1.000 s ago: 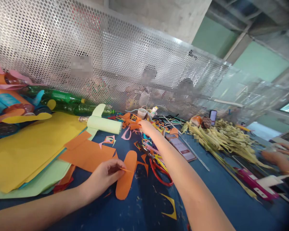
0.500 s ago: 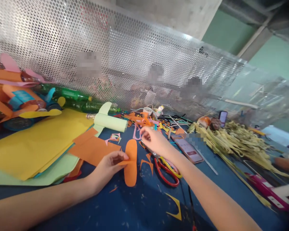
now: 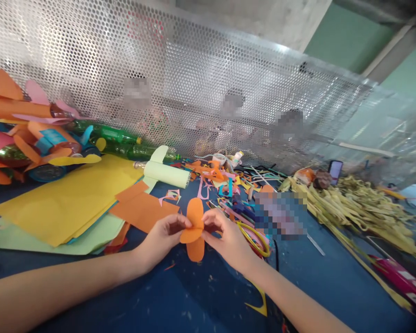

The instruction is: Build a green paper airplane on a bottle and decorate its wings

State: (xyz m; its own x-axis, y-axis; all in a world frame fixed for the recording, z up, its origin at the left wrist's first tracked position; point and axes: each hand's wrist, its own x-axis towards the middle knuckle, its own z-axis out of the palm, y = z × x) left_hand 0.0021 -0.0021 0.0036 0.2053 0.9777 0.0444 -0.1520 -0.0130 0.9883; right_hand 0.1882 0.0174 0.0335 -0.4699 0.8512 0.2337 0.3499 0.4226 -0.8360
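My left hand point(image 3: 163, 240) and my right hand point(image 3: 225, 239) both pinch an orange paper cut-out point(image 3: 195, 229) with rounded lobes, held just above the blue table point(image 3: 201, 300). The left fingers grip its left side, the right fingers its right side. One lobe points up and one hangs down. Orange paper sheets point(image 3: 142, 210) lie just behind my left hand.
Yellow and light green paper sheets point(image 3: 62, 203) lie at left, with paper-wrapped bottles point(image 3: 38, 138) behind. A pale green paper roll point(image 3: 166, 173), coloured scraps point(image 3: 215, 173) and scissors with yellow and red handles point(image 3: 254, 236) are mid-table. Dried leaf strips point(image 3: 350, 208) lie at right. A perforated metal screen point(image 3: 194, 83) stands behind.
My right hand pulled back from the scrap pile at the far middle and now pinches the orange cut-out together with my left hand. The cut-out was lifted off the table.
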